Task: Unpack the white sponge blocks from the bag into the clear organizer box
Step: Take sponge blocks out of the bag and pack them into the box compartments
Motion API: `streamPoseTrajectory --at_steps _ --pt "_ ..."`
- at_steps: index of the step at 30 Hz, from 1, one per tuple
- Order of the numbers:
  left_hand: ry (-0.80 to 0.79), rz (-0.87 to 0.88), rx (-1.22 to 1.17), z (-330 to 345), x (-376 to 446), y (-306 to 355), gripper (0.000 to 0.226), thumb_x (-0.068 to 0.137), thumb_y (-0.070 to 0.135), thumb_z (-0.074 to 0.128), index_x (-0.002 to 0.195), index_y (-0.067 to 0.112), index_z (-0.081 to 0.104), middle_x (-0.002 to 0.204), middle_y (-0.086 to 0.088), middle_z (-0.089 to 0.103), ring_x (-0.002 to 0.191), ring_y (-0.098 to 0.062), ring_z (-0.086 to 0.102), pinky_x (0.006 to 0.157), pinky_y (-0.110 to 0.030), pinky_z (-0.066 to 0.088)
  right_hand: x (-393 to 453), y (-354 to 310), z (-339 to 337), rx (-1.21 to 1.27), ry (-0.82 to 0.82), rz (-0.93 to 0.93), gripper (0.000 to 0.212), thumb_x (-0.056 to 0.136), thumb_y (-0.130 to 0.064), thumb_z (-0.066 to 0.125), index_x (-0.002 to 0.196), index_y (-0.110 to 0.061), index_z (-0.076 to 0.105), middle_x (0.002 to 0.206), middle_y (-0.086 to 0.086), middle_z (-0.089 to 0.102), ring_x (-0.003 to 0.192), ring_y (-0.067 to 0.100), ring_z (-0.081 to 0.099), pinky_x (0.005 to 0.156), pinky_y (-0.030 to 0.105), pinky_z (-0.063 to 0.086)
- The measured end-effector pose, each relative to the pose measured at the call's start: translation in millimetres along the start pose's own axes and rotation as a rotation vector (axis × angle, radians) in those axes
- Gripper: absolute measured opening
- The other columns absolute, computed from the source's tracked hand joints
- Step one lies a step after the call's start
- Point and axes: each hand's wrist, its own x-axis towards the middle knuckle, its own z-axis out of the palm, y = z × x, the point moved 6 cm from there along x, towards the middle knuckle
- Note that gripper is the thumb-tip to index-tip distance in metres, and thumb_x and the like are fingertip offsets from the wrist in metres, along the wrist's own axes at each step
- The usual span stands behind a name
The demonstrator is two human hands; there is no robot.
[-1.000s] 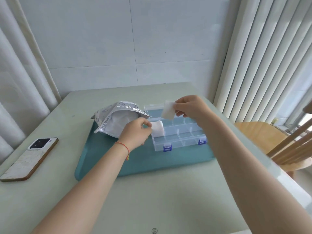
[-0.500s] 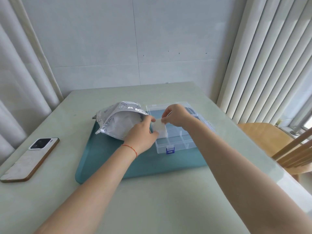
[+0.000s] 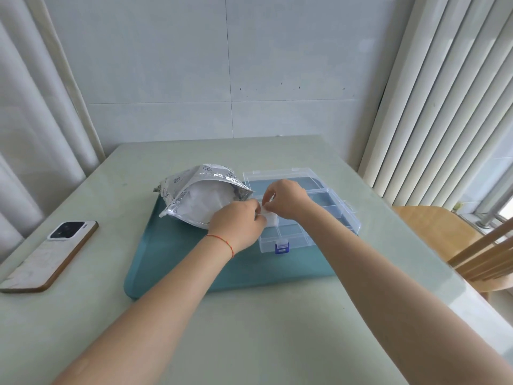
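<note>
Head view: both hands have come together since a second ago, when the right hand (image 3: 287, 200) held a block up high. Now the left hand (image 3: 238, 223) and right hand pinch one white sponge block (image 3: 270, 218) over the clear plastic organizer box (image 3: 327, 207). Fingers hide most of it. The open silver bag (image 3: 202, 195) lies beside them.

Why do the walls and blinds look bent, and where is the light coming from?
Head view: the wide lens bows the blinds and curtain at the edges; daylight enters from the right, putting glare on the table and foil bag.
</note>
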Motion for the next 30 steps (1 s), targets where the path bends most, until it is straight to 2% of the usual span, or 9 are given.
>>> streamPoseTrajectory --at_steps 4,7,11,14,18,22,24,27,30 --pt "-0.129 0.016 0.117 2 4 3 0.032 0.099 0.029 0.033 0.112 0.021 0.061 0.107 -0.006 0.066 0.085 -0.026 0.052 0.071 -0.031 0.039 -2 1 -2 -0.064 -0.073 0.003 0.017 0.086 -0.023 0.059 0.095 -0.021 0.074 0.108 0.001 0.069 0.104 0.024 0.060 0.091 0.038 0.049" --pt "-0.179 0.010 0.146 -3 5 5 0.033 0.100 0.029 0.030 0.104 0.018 0.061 0.109 -0.005 0.064 0.086 -0.024 0.050 0.071 -0.031 0.040 -7 -6 -13 -0.072 0.027 -0.014 0.025 0.085 -0.016 0.051 0.098 -0.013 0.072 0.105 0.006 0.070 0.103 0.028 0.061 0.085 0.036 0.049" --pt "0.021 0.024 0.050 -19 -9 -1 0.026 0.097 0.026 0.037 0.095 0.016 0.061 0.088 -0.006 0.063 0.080 -0.027 0.054 0.061 -0.030 0.036 -29 -33 -38 0.152 0.249 -0.114 0.030 0.082 -0.003 0.041 0.083 -0.008 0.070 0.073 0.002 0.063 0.068 0.022 0.057 0.059 0.029 0.048" --pt "0.123 -0.073 -0.031 -26 -27 -27 0.025 0.095 0.026 0.042 0.087 0.015 0.063 0.076 -0.004 0.063 0.075 -0.029 0.056 0.059 -0.031 0.042 -41 -61 -28 0.258 0.155 -0.131 0.037 0.080 0.003 0.037 0.083 -0.009 0.072 0.062 -0.004 0.053 0.052 0.015 0.044 0.047 0.024 0.033" --pt "0.189 -0.286 -0.134 -33 -50 -72 0.024 0.092 0.027 0.046 0.075 0.017 0.060 0.075 0.000 0.062 0.078 -0.030 0.057 0.062 -0.028 0.040 -36 -84 12 0.313 -0.001 0.004 0.024 0.078 -0.006 0.040 0.088 0.003 0.060 0.074 0.018 0.063 0.052 0.024 0.048 0.052 0.023 0.040" --pt "0.226 -0.344 -0.334 -33 -66 -97 0.027 0.090 0.030 0.050 0.108 0.031 0.069 0.100 0.004 0.071 0.089 -0.030 0.066 0.079 -0.032 0.052 -32 -99 26 0.346 -0.016 0.079 0.008 0.082 -0.008 0.045 0.087 -0.010 0.051 0.079 0.019 0.072 0.045 0.023 0.053 0.049 0.022 0.040" --pt "0.216 -0.354 -0.431 -29 -69 -100 0.026 0.088 0.029 0.048 0.104 0.031 0.069 0.101 0.000 0.072 0.082 -0.032 0.068 0.082 -0.038 0.055 -29 -100 29 0.350 0.029 0.112 0.008 0.079 -0.005 0.046 0.075 -0.010 0.051 0.067 0.014 0.064 0.045 0.026 0.046 0.050 0.022 0.036" --pt "0.195 -0.361 -0.581 -26 -73 -102 0.035 0.086 0.026 0.049 0.115 0.024 0.069 0.110 0.003 0.070 0.085 -0.031 0.069 0.086 -0.038 0.055 -27 -103 30 0.354 0.128 0.138 0.031 0.078 -0.010 0.057 0.059 -0.017 0.035 0.057 0.003 0.038 0.056 0.024 0.032 0.052 0.026 0.024" --pt "0.186 -0.346 -0.638 -25 -73 -103 0.055 0.076 0.035 0.044 0.123 0.021 0.067 0.119 0.004 0.069 0.090 -0.030 0.070 0.090 -0.039 0.054 -29 -104 31 0.338 0.122 0.153 0.047 0.083 -0.022 0.067 0.054 -0.019 0.031 0.051 -0.003 0.031 0.048 0.018 0.028 0.046 0.027 0.020"
